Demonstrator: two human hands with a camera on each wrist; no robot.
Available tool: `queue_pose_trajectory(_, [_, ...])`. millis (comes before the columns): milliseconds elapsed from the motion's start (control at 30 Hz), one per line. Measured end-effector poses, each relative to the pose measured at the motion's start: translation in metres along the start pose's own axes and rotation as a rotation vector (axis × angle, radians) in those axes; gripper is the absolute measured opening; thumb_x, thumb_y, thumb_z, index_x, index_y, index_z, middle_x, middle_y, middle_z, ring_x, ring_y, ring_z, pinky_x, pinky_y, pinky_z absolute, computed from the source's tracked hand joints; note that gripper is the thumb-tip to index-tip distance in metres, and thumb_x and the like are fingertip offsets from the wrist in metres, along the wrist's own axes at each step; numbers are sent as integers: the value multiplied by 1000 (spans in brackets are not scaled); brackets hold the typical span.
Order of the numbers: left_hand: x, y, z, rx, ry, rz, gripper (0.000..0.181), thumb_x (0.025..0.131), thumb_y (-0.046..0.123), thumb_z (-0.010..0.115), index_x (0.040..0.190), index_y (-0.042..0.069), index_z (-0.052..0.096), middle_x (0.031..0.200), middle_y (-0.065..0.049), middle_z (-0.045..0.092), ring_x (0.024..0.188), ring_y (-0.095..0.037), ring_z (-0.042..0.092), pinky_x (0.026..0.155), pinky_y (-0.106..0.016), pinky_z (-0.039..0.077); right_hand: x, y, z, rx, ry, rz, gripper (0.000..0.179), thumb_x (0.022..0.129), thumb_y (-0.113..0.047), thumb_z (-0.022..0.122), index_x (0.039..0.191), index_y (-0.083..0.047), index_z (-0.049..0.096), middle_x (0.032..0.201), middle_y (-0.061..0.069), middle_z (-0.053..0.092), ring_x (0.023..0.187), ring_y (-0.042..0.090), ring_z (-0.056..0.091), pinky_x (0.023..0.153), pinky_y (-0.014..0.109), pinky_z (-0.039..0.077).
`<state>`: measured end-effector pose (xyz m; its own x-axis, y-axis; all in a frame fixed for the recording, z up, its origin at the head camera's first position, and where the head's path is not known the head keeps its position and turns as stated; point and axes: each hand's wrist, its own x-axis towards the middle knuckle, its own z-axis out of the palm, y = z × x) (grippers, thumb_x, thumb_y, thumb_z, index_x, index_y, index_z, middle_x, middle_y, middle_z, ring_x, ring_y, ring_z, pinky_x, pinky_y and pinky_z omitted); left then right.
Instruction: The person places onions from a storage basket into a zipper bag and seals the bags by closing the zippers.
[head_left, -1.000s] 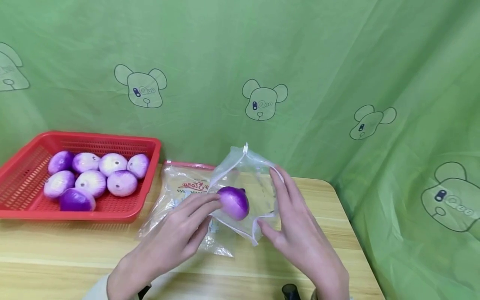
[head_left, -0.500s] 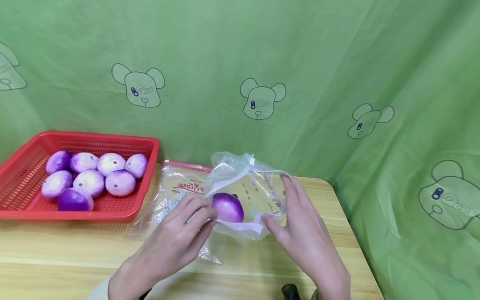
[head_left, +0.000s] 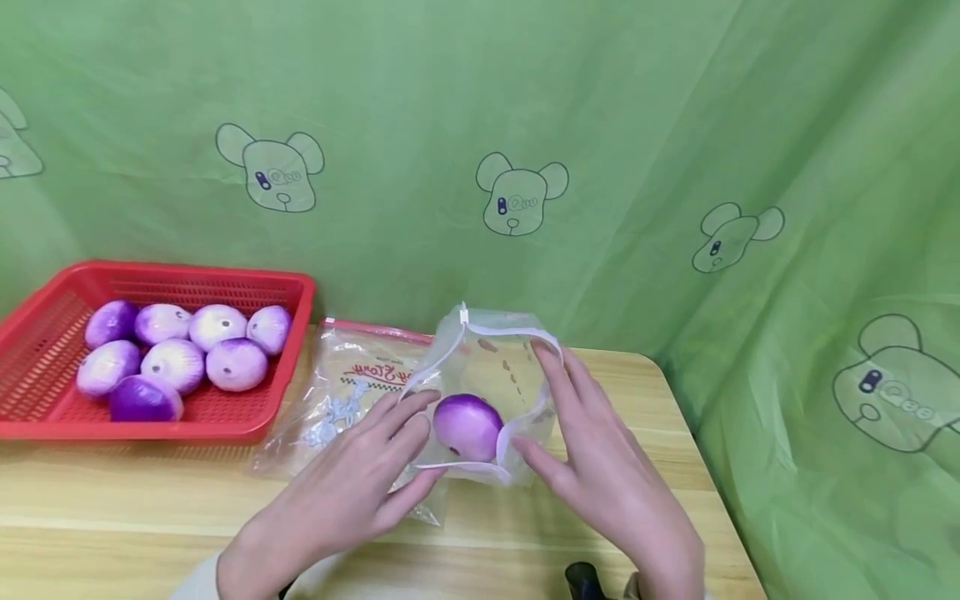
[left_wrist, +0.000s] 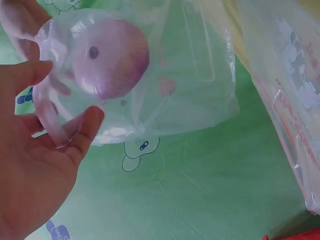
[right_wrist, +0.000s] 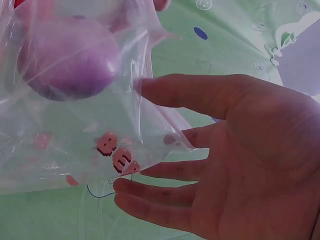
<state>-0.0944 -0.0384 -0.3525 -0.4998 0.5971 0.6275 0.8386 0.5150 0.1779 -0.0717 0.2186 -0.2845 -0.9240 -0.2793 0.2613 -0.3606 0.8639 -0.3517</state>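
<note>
A clear zip-top plastic bag with a white rim and slider is held with its mouth spread wide. One purple onion sits inside it; the onion shows through the plastic in the left wrist view. At the bag's left rim my left hand holds on, the rim between thumb and fingers. My right hand holds the right rim, index finger inside the mouth, thumb against the near edge. Through the right wrist view, reddish prints mark the bag, and the right hand's fingers look fairly straight.
To the left stands a red basket with several purple onions. Another clear bag with a red zip lies flat on the wooden table. A black object shows at the front edge. Green curtain hangs behind.
The onion has gone from my left hand's fingers down into the bag. My left hand has moved onto the bag's left rim, and the mouth has changed shape.
</note>
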Motion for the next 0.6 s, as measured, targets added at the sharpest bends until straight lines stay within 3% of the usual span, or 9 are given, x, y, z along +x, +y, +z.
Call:
queue_pose_trajectory(200, [0, -1, 0, -25, -34, -45, 22, 94, 30, 64, 90, 12, 54, 136, -13, 57, 132, -26, 51, 116, -44, 32, 1, 1, 1, 23, -35, -13, 94, 92, -31, 73, 160, -33, 7, 165, 0, 18, 149, 26, 24, 114, 55, 33])
queue_pose_trajectory(400, [1, -5, -1, -23, -14, -47, 17, 94, 27, 65, 97, 11, 59, 128, -11, 62, 122, -25, 58, 108, -45, 43, 5, 2, 3, 49, 19, -53, 99, 87, -20, 79, 160, -26, 13, 162, 1, 25, 145, 26, 33, 112, 52, 36])
queue_pose_trajectory(500, [1, -8, -1, -8, 15, -27, 15, 91, 21, 69, 99, 10, 62, 124, -11, 64, 118, -27, 60, 105, -45, 47, 6, 4, 3, 48, 62, -75, 99, 82, -15, 83, 159, -24, 21, 163, 2, 23, 137, 30, 44, 105, 52, 45])
queue_pose_trajectory(600, [2, -11, -2, 4, 44, -17, 15, 87, 15, 73, 97, 9, 64, 123, -12, 66, 120, -31, 60, 104, -45, 48, 7, 4, 2, 25, 98, -84, 96, 79, -14, 85, 156, -23, 29, 164, 2, 19, 111, 27, 60, 88, 45, 56])
